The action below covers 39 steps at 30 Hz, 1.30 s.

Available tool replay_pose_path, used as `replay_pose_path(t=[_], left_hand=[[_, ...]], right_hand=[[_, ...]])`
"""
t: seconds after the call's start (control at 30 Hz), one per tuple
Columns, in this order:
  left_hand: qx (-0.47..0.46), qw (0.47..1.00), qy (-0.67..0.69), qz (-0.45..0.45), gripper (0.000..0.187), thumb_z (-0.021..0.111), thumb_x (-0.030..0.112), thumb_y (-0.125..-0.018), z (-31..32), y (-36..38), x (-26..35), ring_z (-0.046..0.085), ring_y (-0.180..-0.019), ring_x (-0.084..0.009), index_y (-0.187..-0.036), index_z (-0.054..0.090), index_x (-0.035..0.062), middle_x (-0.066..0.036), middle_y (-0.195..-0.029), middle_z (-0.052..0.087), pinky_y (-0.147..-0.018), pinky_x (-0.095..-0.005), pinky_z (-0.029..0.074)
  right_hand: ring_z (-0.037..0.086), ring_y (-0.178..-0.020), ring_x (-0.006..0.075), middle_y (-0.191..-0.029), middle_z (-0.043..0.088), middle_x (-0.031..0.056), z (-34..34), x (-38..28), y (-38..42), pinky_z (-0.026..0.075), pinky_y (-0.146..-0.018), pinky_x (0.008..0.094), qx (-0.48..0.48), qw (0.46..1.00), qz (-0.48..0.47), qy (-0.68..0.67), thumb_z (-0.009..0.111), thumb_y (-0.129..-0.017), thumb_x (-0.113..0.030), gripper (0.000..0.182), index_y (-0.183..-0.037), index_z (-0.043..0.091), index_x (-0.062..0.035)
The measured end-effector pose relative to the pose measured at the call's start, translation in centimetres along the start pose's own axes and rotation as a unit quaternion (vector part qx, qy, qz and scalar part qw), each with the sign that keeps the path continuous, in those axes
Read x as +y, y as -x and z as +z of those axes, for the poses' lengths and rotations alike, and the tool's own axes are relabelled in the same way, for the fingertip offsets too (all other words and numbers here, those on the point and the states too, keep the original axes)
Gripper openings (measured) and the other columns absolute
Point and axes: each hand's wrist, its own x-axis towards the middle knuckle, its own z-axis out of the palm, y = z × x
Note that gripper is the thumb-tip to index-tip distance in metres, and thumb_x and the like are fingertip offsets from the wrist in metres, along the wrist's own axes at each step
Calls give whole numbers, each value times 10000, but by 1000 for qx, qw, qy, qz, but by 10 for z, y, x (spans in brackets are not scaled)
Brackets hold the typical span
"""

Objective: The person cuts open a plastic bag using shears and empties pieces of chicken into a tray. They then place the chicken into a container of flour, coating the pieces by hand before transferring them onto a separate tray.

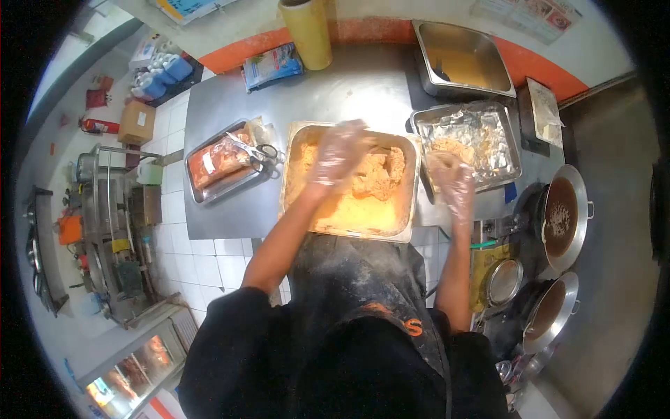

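My left hand (340,153), in a clear plastic glove, hovers over the left part of a deep metal pan (413,174) of yellowish flour; its fingers are smeared by motion. Clumpy flour-coated chicken pieces (380,174) lie in the pan's right part. My right hand (453,183), gloved likewise, is over the left edge of a foil-lined metal tray (499,133). Its fingers are curled against a breaded chicken piece (453,146) at the tray's left side. The fingertips' grip is partly hidden.
At left, a metal tray (209,194) holds raw meat in plastic, with scissors (255,150) on top. A yellow roll (306,35), a blue packet (273,66) and a deep steel pan (464,87) stand at the back. Two woks (567,216) of brown oil are at right.
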Motion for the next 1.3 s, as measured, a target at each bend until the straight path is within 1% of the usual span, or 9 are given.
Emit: replay_pose_path(t=[0.1,0.23,0.43,0.77,0.83,1.03,1.2,1.23,1.3], left_hand=[[15,844,-535,45,480,621,282,-929,-64,18,-61,568,-1231,-350,-1300,572,-19,-227,-1310,605,-1072,-420,445],[15,817,-562,127,529,646,304,-878,-62,30,-112,548,-1232,-355,-1268,571,-46,-240,-1284,595,-1071,-420,434],[-142,835,-531,-28,310,668,251,-826,-70,42,-84,671,-981,-374,-998,709,-3,-208,-1019,702,-885,-446,531],[-200,867,-418,-186,600,611,516,-871,-55,76,-83,654,-1035,-415,-1060,699,-47,-282,-1100,673,-917,-466,498],[-176,876,-397,-210,628,580,543,-895,-48,77,-85,642,-1069,-420,-1074,698,-47,-298,-1143,656,-940,-461,488],[-193,945,-103,-244,723,574,598,-934,-26,72,-132,536,-1282,-342,-1284,595,-34,-238,-1392,553,-941,-411,524],[-62,932,166,-315,612,623,469,-942,-49,76,-83,584,-1222,-285,-1302,572,-23,-208,-1356,596,-930,-416,511],[-131,975,-97,-150,513,679,406,-886,-61,66,-163,631,-1141,-309,-1178,625,-13,-237,-1204,659,-893,-432,522],[-89,955,-244,-143,422,650,346,-896,-63,68,-125,651,-1077,-330,-1124,623,-8,-244,-1105,672,-881,-440,523]], right_hand=[[675,-759,196,-867,717,136,67,-16,14,549,-696,377,-168,981,95,-31,715,-866,-233,285,-1055,725,-20],[692,-928,351,-1022,712,223,131,-7,37,541,-837,436,-232,948,-25,214,715,-857,-385,436,-1030,709,15],[680,-962,360,-944,702,223,146,10,40,532,-851,447,-393,843,26,367,719,-804,-466,528,-1034,689,9],[689,-900,403,-925,696,257,157,3,74,538,-799,467,-201,935,-59,287,737,-756,-542,603,-894,702,44],[677,-873,415,-910,688,258,154,-5,69,538,-782,455,-390,864,125,295,747,-739,-582,692,-962,661,68],[668,-705,320,-784,694,193,180,72,100,536,-692,417,-248,946,207,35,809,-718,-567,701,-886,694,104],[594,-603,216,-744,688,150,142,52,76,476,-557,383,-239,879,401,-100,836,-774,-425,525,-951,711,54],[589,-599,203,-735,686,138,140,65,75,477,-557,386,-237,903,353,-70,820,-793,-372,455,-948,715,42],[657,-643,231,-774,715,130,141,58,79,513,-598,400,-208,937,280,31,735,-835,-224,223,-884,744,-7]])
